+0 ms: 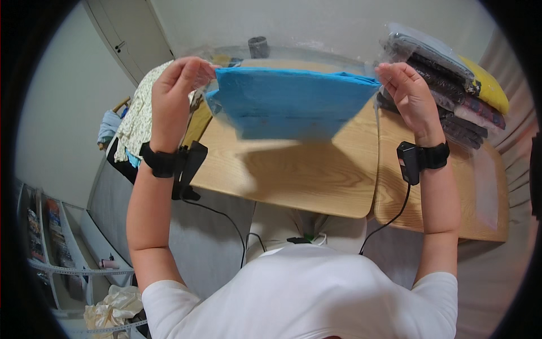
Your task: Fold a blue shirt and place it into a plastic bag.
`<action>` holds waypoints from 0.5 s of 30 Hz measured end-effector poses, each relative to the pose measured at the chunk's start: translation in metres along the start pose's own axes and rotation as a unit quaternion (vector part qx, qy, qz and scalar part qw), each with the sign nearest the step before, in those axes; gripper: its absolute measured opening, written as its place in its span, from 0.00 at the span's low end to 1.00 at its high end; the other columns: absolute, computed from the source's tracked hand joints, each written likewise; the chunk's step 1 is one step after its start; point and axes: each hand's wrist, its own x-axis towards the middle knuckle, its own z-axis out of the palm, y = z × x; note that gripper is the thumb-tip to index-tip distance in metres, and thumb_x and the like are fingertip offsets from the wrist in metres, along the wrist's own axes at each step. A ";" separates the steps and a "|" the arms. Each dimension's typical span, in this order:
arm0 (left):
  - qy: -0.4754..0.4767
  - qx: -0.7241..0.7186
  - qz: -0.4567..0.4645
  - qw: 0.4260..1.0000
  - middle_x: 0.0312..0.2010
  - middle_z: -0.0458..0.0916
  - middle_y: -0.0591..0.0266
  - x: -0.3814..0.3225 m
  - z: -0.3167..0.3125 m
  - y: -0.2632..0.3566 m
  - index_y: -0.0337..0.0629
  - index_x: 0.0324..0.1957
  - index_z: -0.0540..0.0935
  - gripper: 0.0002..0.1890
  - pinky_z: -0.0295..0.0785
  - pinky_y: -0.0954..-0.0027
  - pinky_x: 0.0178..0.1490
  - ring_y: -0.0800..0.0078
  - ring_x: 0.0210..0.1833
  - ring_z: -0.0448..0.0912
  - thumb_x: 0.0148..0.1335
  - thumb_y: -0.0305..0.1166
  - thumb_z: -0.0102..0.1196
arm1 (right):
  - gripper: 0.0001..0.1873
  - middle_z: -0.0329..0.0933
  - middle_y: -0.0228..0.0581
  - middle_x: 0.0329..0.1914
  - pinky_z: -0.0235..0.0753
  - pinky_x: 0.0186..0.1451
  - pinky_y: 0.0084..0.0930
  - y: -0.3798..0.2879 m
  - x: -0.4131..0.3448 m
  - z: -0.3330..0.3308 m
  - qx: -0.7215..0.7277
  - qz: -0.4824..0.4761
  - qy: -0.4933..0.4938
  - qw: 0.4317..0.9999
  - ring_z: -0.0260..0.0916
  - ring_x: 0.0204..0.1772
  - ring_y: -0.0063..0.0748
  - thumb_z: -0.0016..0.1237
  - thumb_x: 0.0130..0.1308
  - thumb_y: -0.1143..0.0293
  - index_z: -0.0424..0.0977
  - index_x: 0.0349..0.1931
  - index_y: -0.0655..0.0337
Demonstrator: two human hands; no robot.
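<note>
A folded blue cloth item (pixel 292 101) hangs above the table inside a clear plastic bag (pixel 292 55). My left hand (pixel 180 84) pinches the bag at its upper left corner. At the upper right corner, the fingers of my right hand (pixel 406 87) grip the plastic. The bag spreads between both hands, and its lower end is blurred. Below it, a shadow falls on the wooden tabletop (pixel 271 186).
Bagged folded clothes (pixel 457 84) are stacked on the right-hand table (pixel 398 127), near a flat clear bag (pixel 485 190). Patterned fabric (pixel 142 101) drapes at the left. A dark cup-shaped container (pixel 258 47) stands at the back. Shelving (pixel 80 267) is at lower left; cables run from both wrist devices.
</note>
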 end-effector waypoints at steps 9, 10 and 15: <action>-0.053 -0.014 -0.135 0.989 0.33 0.79 0.67 0.029 0.001 0.004 0.40 0.40 0.77 0.13 0.72 0.79 0.39 0.80 0.34 0.78 0.68 0.38 0.45 | 0.09 0.78 0.43 0.41 0.74 0.46 0.23 -0.025 -0.004 0.022 -0.037 0.021 0.057 0.997 0.76 0.44 0.30 0.40 0.70 0.62 0.67 0.38 0.57; -0.055 -0.014 -0.160 0.985 0.34 0.80 0.65 0.029 0.005 0.003 0.39 0.40 0.77 0.13 0.72 0.78 0.43 0.79 0.36 0.78 0.67 0.38 0.45 | 0.08 0.78 0.45 0.40 0.75 0.45 0.24 -0.023 -0.005 0.024 -0.034 0.032 0.083 0.995 0.76 0.42 0.30 0.39 0.70 0.64 0.66 0.38 0.57; -0.022 -0.012 -0.010 1.000 0.40 0.80 0.58 0.047 0.022 -0.006 0.35 0.42 0.77 0.14 0.68 0.72 0.54 0.74 0.46 0.76 0.68 0.37 0.45 | 0.09 0.77 0.42 0.38 0.72 0.54 0.27 -0.019 0.012 0.012 -0.063 -0.090 0.087 0.990 0.74 0.45 0.31 0.38 0.70 0.66 0.66 0.39 0.64</action>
